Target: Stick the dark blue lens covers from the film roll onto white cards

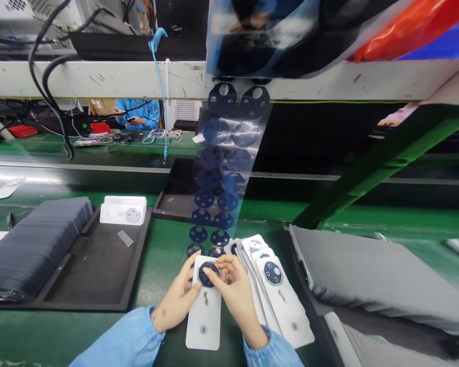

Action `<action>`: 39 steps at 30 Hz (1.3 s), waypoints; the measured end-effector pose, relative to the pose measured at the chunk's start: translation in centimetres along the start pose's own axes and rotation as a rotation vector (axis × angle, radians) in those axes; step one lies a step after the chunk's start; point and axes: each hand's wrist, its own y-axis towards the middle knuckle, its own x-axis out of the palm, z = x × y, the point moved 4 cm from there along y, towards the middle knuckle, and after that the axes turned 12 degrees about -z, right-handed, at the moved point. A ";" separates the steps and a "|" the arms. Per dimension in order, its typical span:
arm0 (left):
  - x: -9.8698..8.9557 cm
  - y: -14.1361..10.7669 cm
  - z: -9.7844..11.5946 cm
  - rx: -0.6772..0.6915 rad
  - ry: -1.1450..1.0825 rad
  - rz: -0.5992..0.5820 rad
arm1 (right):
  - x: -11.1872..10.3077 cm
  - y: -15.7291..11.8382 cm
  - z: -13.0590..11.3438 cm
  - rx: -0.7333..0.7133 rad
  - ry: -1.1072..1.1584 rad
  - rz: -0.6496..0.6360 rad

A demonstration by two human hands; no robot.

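A white phone-shaped panel (203,326) lies upright in front of me on the green table, with a dark round film piece (205,275) near its top. My left hand (178,298) holds the panel's left edge between thumb and fingers. My right hand (235,288) has its thumb on the dark piece and its fingers curled at the panel's upper right corner; whether anything is pinched there is too small to tell. Just beyond hangs a clear strip (218,204) with rows of dark round pieces. Right of my right hand lies a fanned stack of white panels (286,306) with dark round pieces on them.
At left, a black tray (95,275) holds dark panels (34,244) and white ones (122,210). Another black tray (179,196) sits behind the strip. Grey panels (382,275) fill the right side. A green post (386,163) slants there. Across the bench sits a person in blue (147,114).
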 end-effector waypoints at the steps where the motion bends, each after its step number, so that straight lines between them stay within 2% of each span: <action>1: 0.0 0.0 0.0 0.000 -0.005 0.002 | 0.0 0.0 0.0 -0.002 -0.003 0.003; 16: 0.2 0.0 0.1 -0.007 -0.006 0.009 | 0.4 -0.2 0.5 -0.031 -0.044 0.032; 22: 0.4 0.0 0.3 -0.002 0.006 0.041 | 0.3 -0.2 0.4 -0.074 -0.126 0.025; 25: 0.3 0.1 0.0 0.001 0.000 0.101 | 0.5 -0.6 -0.2 -0.193 -0.298 0.037; 30: 0.1 0.0 -0.2 0.058 0.010 0.188 | 1.5 -1.9 -1.9 -0.514 -0.650 0.116; 33: 0.0 -0.1 -0.1 0.096 0.021 0.216 | 1.8 -2.3 -1.9 -0.585 -0.748 0.163; 36: 0.0 -0.1 -0.1 0.107 -0.016 0.234 | 1.4 -2.2 -1.5 -0.549 -0.765 0.229; 39: 0.2 0.0 -0.1 0.095 -0.043 0.222 | 1.2 -1.8 -1.1 -0.442 -0.636 0.197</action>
